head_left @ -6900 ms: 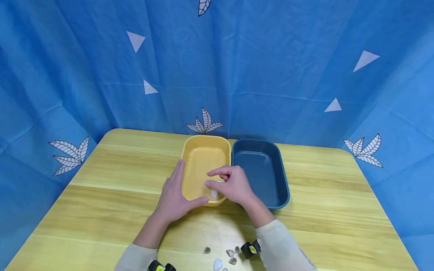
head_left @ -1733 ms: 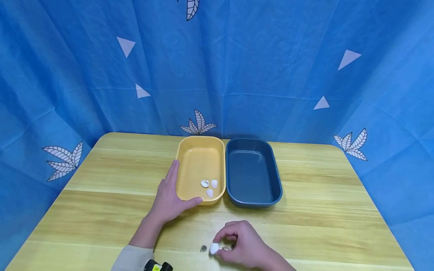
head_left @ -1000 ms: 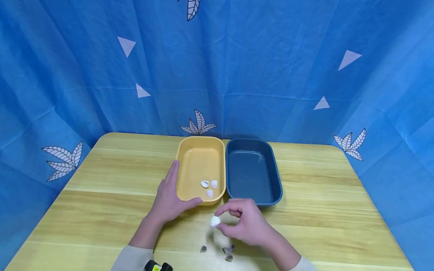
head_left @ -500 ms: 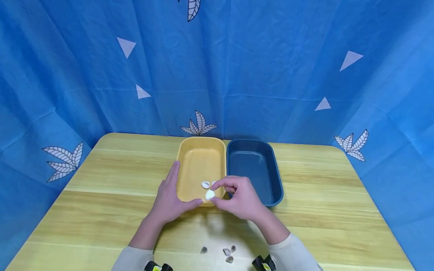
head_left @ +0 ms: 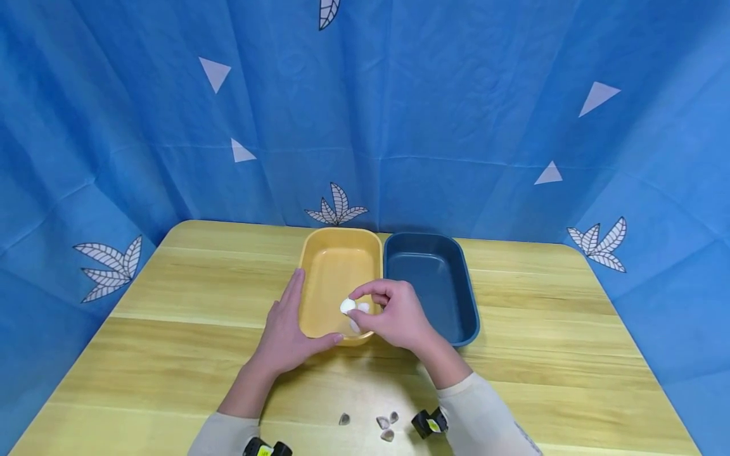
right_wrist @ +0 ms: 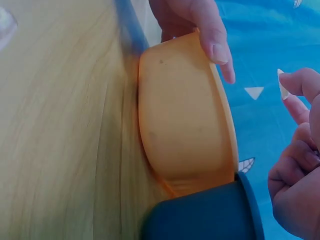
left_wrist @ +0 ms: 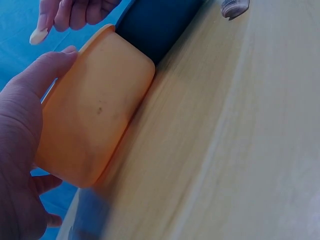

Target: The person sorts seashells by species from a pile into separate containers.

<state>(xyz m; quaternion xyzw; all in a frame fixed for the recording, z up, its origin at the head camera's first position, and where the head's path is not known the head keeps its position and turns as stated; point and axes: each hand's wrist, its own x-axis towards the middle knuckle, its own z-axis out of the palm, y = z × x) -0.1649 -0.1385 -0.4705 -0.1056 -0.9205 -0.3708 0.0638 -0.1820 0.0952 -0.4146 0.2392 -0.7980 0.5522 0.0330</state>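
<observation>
Over the table, the yellow tray partly hides behind both hands: the left hand rests flat against its near-left corner, while right hand fingers pinch a white shell above it, covering shells inside. No writing is legible.

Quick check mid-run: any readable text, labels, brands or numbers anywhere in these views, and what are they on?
No readable text anywhere.
Yellow tray and blue tray: no lettering seen.
Wrist devices: a yellow patch, too small to read.
Backdrop: only leaf and triangle prints.
</observation>
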